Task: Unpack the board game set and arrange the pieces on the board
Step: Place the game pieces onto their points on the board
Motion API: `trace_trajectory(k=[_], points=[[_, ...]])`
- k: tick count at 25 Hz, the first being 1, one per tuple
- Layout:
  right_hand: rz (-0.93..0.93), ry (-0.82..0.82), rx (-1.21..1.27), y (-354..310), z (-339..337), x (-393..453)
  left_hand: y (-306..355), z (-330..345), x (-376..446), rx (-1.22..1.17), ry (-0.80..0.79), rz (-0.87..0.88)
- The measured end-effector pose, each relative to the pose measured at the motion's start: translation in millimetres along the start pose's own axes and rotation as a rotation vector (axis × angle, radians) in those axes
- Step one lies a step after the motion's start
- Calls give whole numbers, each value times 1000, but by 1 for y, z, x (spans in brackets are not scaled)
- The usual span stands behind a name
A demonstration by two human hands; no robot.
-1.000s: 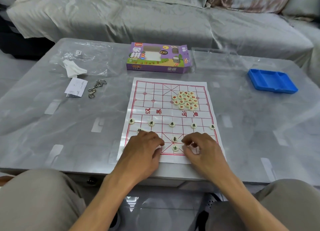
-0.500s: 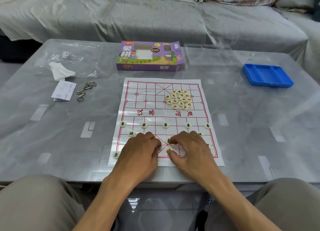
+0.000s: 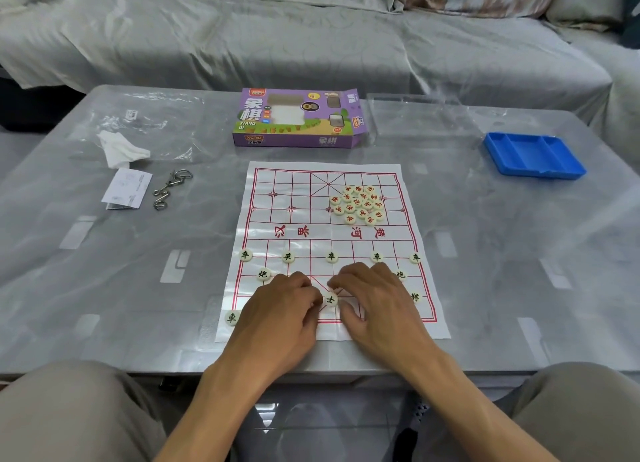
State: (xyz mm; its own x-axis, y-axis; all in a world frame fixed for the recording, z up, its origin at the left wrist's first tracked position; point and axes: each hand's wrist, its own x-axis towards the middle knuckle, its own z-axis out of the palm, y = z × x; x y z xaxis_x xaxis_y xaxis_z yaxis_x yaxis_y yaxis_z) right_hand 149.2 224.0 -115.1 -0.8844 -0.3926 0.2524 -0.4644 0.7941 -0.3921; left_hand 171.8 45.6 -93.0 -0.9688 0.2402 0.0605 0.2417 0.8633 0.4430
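Hands meet at 6 o'clock on the board (image 3: 301,216): left hand (image 3: 280,318) with curled fingers, right hand (image 3: 379,309) pinching near a black piece (image 3: 330,299). 5 soldiers stand placed; red pieces (image 3: 360,203) wait heaped at 1 o'clock.

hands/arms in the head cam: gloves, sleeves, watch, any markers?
Both bare. The left hand and right hand have no gloves, rings or markers on the fingers. Both forearms show uncovered down to the frame's lower edge, with no sleeve cuff, watch or wristband visible. Only clothing in view: khaki-grey trousers over both knees.
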Motion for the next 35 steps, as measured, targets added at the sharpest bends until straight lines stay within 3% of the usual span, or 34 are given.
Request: trace_trajectory(k=[17, 22, 27, 35], points=[[71, -29, -24, 0, -12, -1, 1, 1, 0, 53, -32, 10], [337, 79, 36, 22, -53, -8, 1, 2, 1, 50, -37, 7], [494, -66, -69, 40, -61, -15, 1, 2, 0, 32, -34, 10], [474, -134, -114, 38, -47, -9, 1, 2, -1, 34, -42, 9]])
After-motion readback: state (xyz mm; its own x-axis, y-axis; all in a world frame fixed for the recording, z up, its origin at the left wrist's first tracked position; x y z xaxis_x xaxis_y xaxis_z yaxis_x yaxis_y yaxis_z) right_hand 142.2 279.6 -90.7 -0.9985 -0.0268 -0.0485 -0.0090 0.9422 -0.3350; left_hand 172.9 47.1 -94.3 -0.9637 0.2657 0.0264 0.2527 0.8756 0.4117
